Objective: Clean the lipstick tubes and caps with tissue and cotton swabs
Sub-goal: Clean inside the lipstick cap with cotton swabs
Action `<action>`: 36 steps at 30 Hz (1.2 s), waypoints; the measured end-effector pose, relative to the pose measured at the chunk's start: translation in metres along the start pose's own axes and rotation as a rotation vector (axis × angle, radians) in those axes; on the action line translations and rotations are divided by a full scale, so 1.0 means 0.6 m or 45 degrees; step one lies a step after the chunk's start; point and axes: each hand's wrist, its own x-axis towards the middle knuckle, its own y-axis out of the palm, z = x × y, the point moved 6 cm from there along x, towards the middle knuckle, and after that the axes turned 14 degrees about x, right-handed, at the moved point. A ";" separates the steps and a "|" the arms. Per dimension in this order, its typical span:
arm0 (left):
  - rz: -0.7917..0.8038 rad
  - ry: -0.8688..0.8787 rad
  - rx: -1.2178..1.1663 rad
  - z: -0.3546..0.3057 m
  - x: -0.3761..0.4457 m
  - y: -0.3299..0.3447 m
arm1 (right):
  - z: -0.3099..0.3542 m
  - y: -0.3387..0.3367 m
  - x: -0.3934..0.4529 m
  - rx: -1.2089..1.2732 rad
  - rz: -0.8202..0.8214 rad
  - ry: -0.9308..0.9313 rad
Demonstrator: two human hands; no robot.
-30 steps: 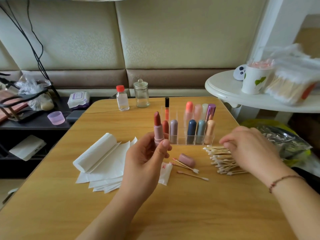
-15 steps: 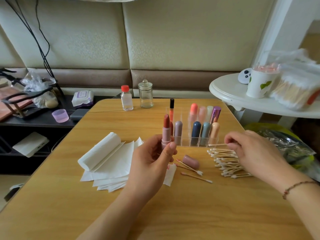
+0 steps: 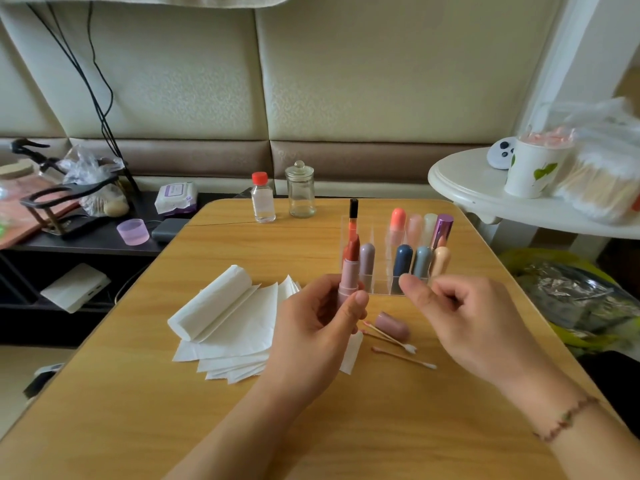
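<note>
My left hand (image 3: 311,327) grips an uncapped pink lipstick tube (image 3: 349,271) upright, its reddish-brown bullet twisted up. Its pink cap (image 3: 393,325) lies on the wooden table (image 3: 346,427) beside two used cotton swabs (image 3: 398,342). My right hand (image 3: 464,320) hovers just right of the tube with its fingers curled toward the thumb; the swab it pinched a moment ago is hidden inside them. It also covers the loose swab pile. A stack of white tissues (image 3: 235,327) lies to the left.
A clear organiser (image 3: 379,237) with several capped lipsticks stands behind my hands. A red-capped bottle (image 3: 263,199) and a glass jar (image 3: 300,192) sit at the table's far edge. A white side table (image 3: 485,199) at right carries a paper cup (image 3: 531,171) and bagged swabs (image 3: 602,181).
My right hand pinched a swab from the pile, then lifted and moved left toward the lipstick. My left hand kept the tube upright, nearly still.
</note>
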 end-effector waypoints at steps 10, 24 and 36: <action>0.275 -0.013 -0.329 -0.015 -0.006 0.022 | 0.020 0.034 -0.030 0.365 0.060 -0.229; 0.323 0.052 -0.344 -0.025 -0.014 0.027 | 0.035 0.031 -0.039 0.047 0.043 -0.472; 0.062 0.159 0.056 -0.039 -0.019 0.008 | 0.044 0.024 -0.041 -0.018 0.023 -0.482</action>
